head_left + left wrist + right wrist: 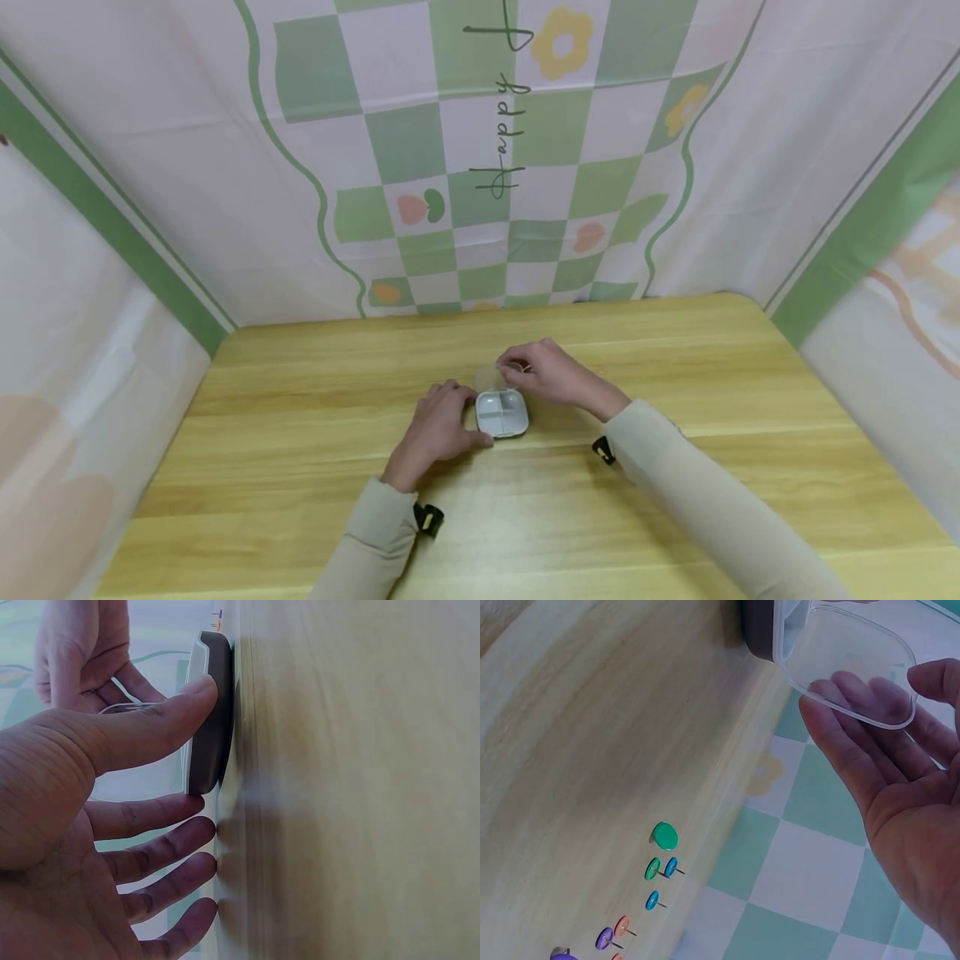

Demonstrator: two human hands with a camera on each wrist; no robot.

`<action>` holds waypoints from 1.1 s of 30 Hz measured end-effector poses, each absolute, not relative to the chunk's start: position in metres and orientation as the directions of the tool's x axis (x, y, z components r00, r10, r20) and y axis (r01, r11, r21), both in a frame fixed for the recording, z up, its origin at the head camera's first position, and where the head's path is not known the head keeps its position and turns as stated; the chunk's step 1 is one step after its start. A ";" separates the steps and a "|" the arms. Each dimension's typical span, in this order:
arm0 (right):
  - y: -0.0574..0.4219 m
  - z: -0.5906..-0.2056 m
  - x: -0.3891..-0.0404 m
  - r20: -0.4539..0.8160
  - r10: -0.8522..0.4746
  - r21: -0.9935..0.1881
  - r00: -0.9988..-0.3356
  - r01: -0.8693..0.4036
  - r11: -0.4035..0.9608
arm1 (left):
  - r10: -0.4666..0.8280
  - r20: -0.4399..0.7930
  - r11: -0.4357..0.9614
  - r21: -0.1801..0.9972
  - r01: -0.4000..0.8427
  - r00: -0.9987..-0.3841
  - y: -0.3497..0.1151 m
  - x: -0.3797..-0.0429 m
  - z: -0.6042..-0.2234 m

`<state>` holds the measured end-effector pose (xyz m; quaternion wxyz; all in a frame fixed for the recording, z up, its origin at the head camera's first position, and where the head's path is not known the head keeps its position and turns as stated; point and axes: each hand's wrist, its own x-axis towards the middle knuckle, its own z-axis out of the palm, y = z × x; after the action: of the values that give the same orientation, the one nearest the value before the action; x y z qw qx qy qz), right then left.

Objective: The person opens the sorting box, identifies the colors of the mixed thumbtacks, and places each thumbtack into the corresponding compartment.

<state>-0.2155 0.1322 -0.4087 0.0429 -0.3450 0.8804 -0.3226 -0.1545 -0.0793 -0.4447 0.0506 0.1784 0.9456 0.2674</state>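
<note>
A small pill box (491, 425) with a white divided inside and a dark base (215, 712) lies on the wooden table. Its clear lid (847, 645) stands raised on the far side. My left hand (438, 425) grips the box from the left, thumb on the near side and index finger at the far corner. The other left fingertips reach down at the table top. Beyond the box, my right hand (553, 373) pinches the lid's rim, thumb on one face and fingers behind the clear plastic.
Several coloured thumbtacks, among them a green tack (665, 835) and a purple tack (604, 939), lie on the table in the right wrist view. A patterned cloth (480, 167) hangs behind the table's far edge (637, 302), with more cloth at both sides.
</note>
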 end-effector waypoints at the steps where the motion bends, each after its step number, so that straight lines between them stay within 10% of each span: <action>1: 0.132 -0.409 -0.216 0.147 -0.635 -0.601 -0.758 -0.578 0.551 | 0.363 0.000 0.794 0.523 0.310 -0.932 -0.079 -0.154 -0.444; 33: 0.134 -0.415 -0.215 0.138 -0.617 -0.645 -0.775 -0.543 0.537 | 0.378 -0.012 0.791 0.524 0.316 -0.926 -0.079 -0.152 -0.437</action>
<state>-0.2147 0.1340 -0.4149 0.0531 -0.3315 0.8751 -0.3485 -0.1524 -0.0786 -0.4375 0.0579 0.1836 0.9445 0.2663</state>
